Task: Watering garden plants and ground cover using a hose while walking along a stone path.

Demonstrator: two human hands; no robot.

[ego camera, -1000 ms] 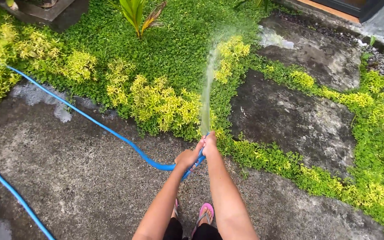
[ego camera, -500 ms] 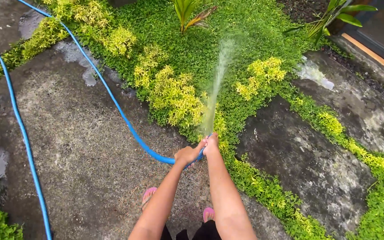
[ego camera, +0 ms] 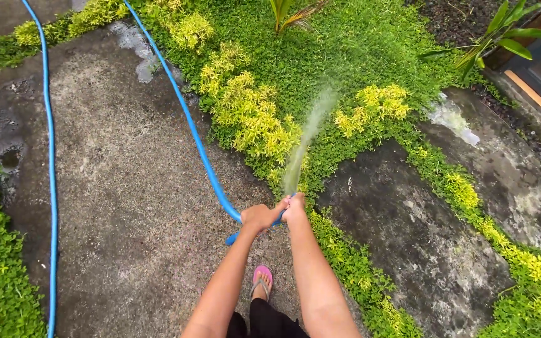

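- Blue hose (ego camera: pixel 198 147): runs across the concrete path (ego camera: pixel 114 206) to both hands.
- Left hand (ego camera: pixel 259 217): grip clamped on the hose.
- Right hand (ego camera: pixel 295 209): grip closed at the hose end; water spray (ego camera: pixel 308 138) reaches the green groundcover (ego camera: pixel 345 50).

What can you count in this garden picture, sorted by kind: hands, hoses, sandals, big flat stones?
Bare hands: 2, left hand and right hand, both gripping the hose end
Blue rubber garden hose: 1, spraying a water jet
Pink flip-flop sandal: 1 in view
Dark flat stepping stones: 2
Grey concrete path: 1
Total: 7
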